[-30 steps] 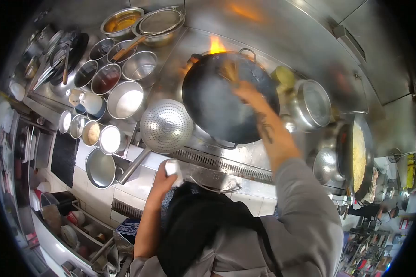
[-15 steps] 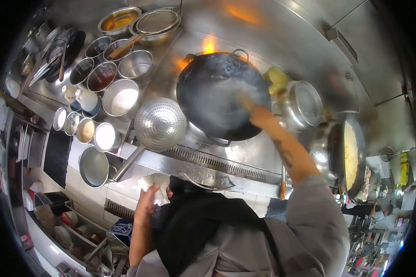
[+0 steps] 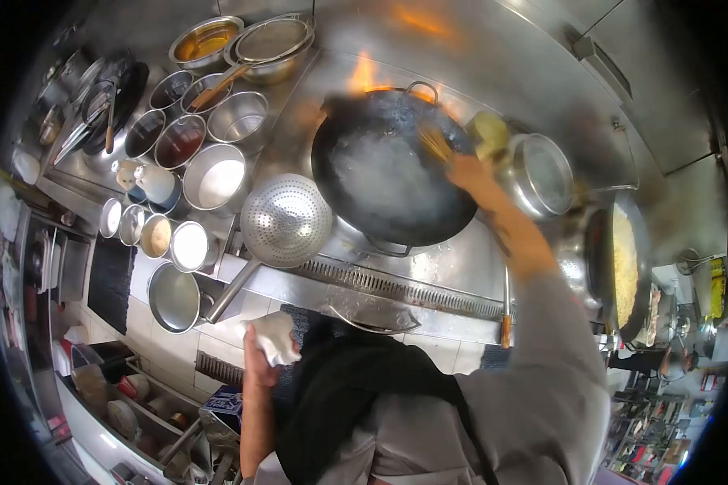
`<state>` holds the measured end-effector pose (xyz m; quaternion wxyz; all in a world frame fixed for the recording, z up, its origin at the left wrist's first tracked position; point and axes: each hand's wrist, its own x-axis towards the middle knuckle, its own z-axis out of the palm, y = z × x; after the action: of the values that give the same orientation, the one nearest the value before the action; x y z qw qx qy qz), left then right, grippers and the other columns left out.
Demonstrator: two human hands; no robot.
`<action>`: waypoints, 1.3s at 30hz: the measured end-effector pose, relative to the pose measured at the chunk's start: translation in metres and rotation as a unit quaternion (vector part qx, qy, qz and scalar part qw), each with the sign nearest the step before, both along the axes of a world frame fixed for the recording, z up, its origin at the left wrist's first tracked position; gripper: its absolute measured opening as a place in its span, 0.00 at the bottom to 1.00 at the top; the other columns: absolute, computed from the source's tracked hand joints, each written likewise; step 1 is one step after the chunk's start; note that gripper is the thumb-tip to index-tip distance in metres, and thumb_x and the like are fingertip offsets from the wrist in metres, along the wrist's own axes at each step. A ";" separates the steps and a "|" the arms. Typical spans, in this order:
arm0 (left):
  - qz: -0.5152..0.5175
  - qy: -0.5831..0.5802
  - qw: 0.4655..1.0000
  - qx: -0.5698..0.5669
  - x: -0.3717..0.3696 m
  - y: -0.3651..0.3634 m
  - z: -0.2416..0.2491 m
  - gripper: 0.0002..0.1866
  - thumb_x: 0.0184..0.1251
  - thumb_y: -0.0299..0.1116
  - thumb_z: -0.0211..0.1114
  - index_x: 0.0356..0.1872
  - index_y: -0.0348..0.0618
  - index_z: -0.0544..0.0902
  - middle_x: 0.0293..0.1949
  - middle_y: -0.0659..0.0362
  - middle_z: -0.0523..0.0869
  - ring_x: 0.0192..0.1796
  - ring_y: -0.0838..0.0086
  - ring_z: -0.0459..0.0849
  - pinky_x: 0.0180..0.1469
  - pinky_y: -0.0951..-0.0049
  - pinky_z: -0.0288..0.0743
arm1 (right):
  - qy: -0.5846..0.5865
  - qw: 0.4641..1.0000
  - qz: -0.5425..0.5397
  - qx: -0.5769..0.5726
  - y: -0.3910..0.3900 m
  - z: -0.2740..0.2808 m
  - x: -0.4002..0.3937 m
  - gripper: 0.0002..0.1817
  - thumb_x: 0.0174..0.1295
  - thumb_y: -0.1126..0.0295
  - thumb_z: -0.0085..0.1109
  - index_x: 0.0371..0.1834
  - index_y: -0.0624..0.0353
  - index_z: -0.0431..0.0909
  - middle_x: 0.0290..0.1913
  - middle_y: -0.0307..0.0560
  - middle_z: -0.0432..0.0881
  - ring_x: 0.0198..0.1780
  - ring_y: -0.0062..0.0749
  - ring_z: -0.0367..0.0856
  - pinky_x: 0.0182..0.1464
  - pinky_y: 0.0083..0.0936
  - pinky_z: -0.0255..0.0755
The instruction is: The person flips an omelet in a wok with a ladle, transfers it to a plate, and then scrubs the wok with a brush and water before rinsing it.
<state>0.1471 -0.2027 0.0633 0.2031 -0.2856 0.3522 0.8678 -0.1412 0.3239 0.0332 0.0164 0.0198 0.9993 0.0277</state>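
A large black wok (image 3: 380, 186) sits on the stove, with steaming liquid inside and flames at its far edge. My right hand (image 3: 469, 176) is closed on a bamboo brush (image 3: 436, 144), whose bristles lie over the wok's right inner side. Low at the left, in front of the stove, my left hand (image 3: 259, 360) grips a white cloth (image 3: 275, 335). Between my hands and the metal pots, a perforated strainer (image 3: 285, 220) rests at the wok's left, its handle pointing toward me.
Metal pots (image 3: 215, 176) and small containers stand at the left. A lidded pot (image 3: 540, 176) and a pan of yellow food (image 3: 625, 267) are at the right. Flames (image 3: 364, 73) rise behind the wok. Another person (image 3: 673, 364) is far off at the right.
My right hand has moved up and slightly right with the brush, from the wok's middle toward its right far side. The cloth has changed shape in my left hand. The view has shifted slightly.
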 end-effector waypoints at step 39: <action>-0.183 0.099 0.973 -0.100 -0.112 0.164 -0.027 0.07 0.58 0.31 0.57 0.37 0.45 0.72 0.28 0.60 0.77 0.28 0.72 0.77 0.22 0.70 0.68 | 0.125 0.633 -0.393 -0.655 -0.034 0.021 0.410 0.16 0.62 0.58 0.59 0.42 0.59 0.74 0.24 0.39 0.75 0.18 0.25 0.75 0.16 0.23 0.69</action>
<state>0.0346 -0.0392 0.0363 0.2935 -0.1481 0.5019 0.8000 0.2688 0.2894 0.0539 -0.0911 0.3982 0.6453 -0.6455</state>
